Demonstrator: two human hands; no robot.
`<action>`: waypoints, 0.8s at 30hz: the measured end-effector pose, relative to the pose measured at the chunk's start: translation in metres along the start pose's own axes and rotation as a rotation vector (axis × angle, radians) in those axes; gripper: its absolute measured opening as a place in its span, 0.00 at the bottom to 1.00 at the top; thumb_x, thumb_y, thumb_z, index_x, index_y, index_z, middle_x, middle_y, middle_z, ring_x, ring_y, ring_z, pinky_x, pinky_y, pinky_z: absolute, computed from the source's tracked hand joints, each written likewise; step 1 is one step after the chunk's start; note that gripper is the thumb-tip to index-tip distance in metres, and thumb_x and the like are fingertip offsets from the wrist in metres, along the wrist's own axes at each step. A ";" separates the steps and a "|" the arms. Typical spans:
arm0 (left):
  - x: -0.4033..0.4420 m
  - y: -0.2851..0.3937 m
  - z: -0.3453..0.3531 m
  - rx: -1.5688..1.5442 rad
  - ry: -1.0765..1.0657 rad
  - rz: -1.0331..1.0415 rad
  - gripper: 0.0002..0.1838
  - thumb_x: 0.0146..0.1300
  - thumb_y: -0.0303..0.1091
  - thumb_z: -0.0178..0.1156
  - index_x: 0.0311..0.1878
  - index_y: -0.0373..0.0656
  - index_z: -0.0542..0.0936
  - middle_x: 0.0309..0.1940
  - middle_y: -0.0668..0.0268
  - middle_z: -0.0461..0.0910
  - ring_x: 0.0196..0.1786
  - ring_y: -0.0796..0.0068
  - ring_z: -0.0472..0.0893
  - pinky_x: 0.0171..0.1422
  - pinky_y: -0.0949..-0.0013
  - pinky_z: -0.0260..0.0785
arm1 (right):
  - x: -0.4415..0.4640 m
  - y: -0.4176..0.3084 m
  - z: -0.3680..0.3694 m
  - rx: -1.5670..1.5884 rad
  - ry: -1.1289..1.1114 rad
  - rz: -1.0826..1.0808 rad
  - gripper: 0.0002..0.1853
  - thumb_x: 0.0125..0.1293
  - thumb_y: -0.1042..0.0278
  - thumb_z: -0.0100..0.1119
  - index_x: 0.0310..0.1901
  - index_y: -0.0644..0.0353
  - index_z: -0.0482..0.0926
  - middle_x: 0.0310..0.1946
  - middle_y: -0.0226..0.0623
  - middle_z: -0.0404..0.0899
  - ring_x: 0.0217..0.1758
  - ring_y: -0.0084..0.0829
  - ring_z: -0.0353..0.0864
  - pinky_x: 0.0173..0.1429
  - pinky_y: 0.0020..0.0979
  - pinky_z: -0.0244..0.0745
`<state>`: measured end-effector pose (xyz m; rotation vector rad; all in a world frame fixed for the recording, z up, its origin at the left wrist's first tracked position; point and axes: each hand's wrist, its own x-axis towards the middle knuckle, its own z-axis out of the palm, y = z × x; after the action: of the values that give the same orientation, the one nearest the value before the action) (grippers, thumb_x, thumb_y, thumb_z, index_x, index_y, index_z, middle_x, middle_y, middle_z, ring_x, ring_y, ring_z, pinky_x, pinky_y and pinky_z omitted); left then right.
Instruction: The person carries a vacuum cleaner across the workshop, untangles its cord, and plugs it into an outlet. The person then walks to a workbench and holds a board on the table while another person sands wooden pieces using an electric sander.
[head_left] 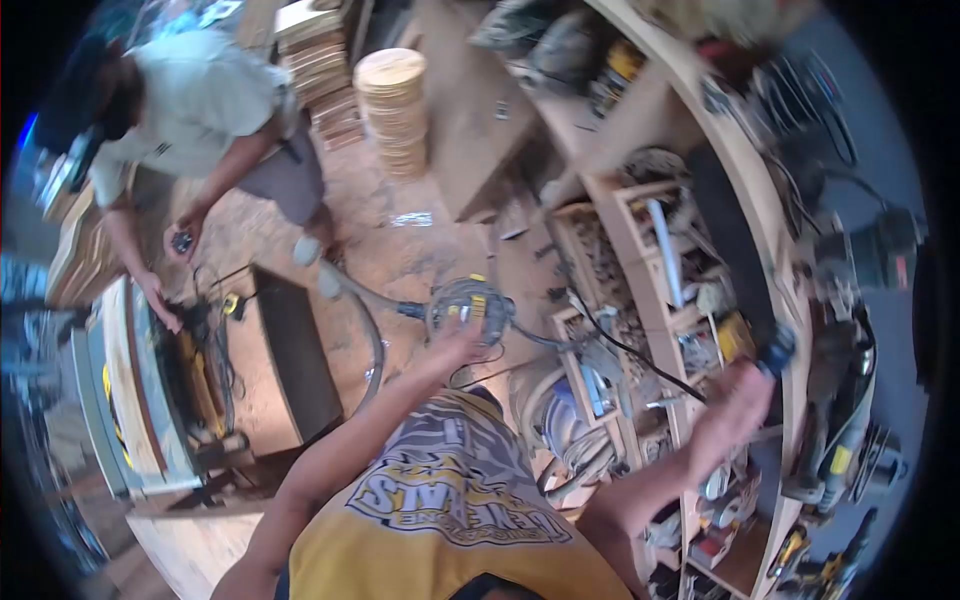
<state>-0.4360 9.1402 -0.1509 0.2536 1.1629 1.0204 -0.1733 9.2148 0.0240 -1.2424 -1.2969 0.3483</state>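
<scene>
My left hand is closed on the near side of a round, dark power tool with yellow labels, held in front of my waist. It looks like a sander. A grey hose joins its left side, and a cord leaves its right side. Stretched out to the right, my right hand is closed around a round black piece at the shelf's edge. Blur hides what kind of piece this is. A black cord runs close to that hand.
A co-worker stands at the left, hands by a machine on a wooden box. Round wooden discs are stacked at the back. Shelves with tools and scraps line the right. Sawdust covers the floor.
</scene>
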 end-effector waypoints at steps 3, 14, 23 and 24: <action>0.006 -0.013 0.006 0.346 0.143 0.110 0.37 0.69 0.41 0.52 0.72 0.37 0.46 0.65 0.52 0.65 0.66 0.60 0.66 0.71 0.63 0.54 | 0.003 -0.019 0.048 -0.044 -0.575 0.136 0.13 0.69 0.60 0.52 0.44 0.63 0.71 0.26 0.31 0.71 0.28 0.23 0.68 0.33 0.24 0.65; 0.075 0.091 -0.008 0.179 0.160 0.791 0.13 0.73 0.40 0.45 0.47 0.38 0.67 0.28 0.70 0.70 0.29 0.77 0.70 0.33 0.65 0.65 | -0.016 0.013 0.259 0.042 -0.998 -0.432 0.21 0.60 0.59 0.61 0.45 0.68 0.71 0.44 0.48 0.69 0.50 0.46 0.69 0.55 0.40 0.65; 0.235 0.184 -0.100 0.930 0.184 0.609 0.24 0.73 0.51 0.39 0.57 0.40 0.63 0.33 0.44 0.77 0.38 0.39 0.77 0.40 0.52 0.67 | 0.095 0.082 0.343 -0.284 0.161 -0.104 0.52 0.52 0.64 0.72 0.67 0.74 0.42 0.63 0.59 0.48 0.67 0.47 0.57 0.69 0.43 0.58; 0.263 0.182 -0.102 0.940 0.266 0.660 0.24 0.71 0.49 0.44 0.60 0.41 0.64 0.36 0.43 0.78 0.44 0.40 0.78 0.45 0.52 0.69 | 0.101 0.087 0.354 -0.431 0.220 -0.100 0.52 0.51 0.65 0.73 0.66 0.75 0.43 0.63 0.59 0.50 0.66 0.47 0.58 0.68 0.44 0.58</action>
<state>-0.6112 9.4105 -0.2444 1.3448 1.8110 1.0062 -0.4037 9.4998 -0.0696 -1.5193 -1.2741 -0.1480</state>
